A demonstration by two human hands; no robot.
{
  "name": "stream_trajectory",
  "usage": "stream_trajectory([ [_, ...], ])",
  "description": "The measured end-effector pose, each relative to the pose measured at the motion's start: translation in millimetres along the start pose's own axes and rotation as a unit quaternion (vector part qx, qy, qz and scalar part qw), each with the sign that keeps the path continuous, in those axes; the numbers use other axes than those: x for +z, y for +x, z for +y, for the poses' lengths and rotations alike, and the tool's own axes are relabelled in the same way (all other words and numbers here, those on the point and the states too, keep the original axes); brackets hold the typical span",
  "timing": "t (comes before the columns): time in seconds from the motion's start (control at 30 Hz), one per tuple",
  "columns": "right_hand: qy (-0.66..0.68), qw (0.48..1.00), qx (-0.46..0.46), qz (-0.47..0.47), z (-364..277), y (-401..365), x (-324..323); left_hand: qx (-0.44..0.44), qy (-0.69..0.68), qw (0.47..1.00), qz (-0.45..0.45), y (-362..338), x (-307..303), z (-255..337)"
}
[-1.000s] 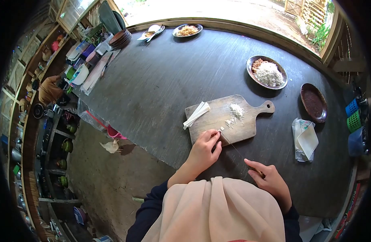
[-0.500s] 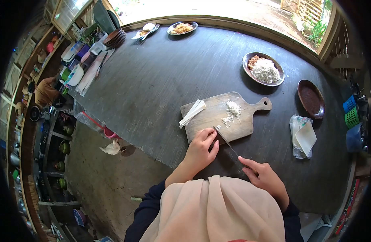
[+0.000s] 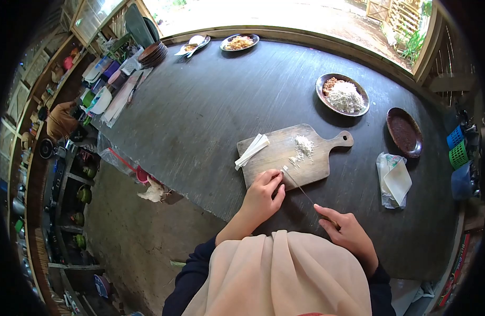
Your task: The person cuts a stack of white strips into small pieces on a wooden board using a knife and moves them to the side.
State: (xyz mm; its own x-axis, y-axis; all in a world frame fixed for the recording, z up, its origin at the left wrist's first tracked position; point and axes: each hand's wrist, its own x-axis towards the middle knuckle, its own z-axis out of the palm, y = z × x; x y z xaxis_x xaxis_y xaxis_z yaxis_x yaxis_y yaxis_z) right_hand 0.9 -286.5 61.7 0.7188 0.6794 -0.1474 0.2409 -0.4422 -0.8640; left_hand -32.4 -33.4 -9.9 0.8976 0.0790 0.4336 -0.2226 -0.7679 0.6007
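Observation:
A wooden cutting board [image 3: 284, 142] with a handle lies on the dark table. Near its front edge my left hand [image 3: 263, 194] is closed, fingertips bent, on white strips whose cut ends [image 3: 285, 168] show just past the fingers. My right hand [image 3: 345, 230] grips the handle of a knife [image 3: 301, 188]. The blade points up and left, its tip beside those ends and the left fingertips. A stack of longer white strips [image 3: 253, 151] rests on the board's left side. A small heap of thin white shreds [image 3: 304, 145] lies toward the right.
A plate of white shreds and reddish food [image 3: 345, 96] stands beyond the board. To the right are an empty brown dish [image 3: 404, 131] and a plastic packet [image 3: 394, 180]. Two food plates sit at the back. A chicken [image 3: 153, 190] is on the floor; a person [image 3: 62, 121] is at far left.
The knife tip has shifted slightly up beside the strip ends. My left hand has hardly moved. The chicken on the floor has moved right, toward the table. The view has shifted slightly.

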Motion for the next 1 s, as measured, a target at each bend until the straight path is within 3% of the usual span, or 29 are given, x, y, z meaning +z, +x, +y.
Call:
stream_trajectory([
  [1.0,0.0,0.999,0.032,-0.014,4.3,6.2,-6.2,-0.024,-0.027,0.999,-0.004,1.1,-3.2,0.4],
])
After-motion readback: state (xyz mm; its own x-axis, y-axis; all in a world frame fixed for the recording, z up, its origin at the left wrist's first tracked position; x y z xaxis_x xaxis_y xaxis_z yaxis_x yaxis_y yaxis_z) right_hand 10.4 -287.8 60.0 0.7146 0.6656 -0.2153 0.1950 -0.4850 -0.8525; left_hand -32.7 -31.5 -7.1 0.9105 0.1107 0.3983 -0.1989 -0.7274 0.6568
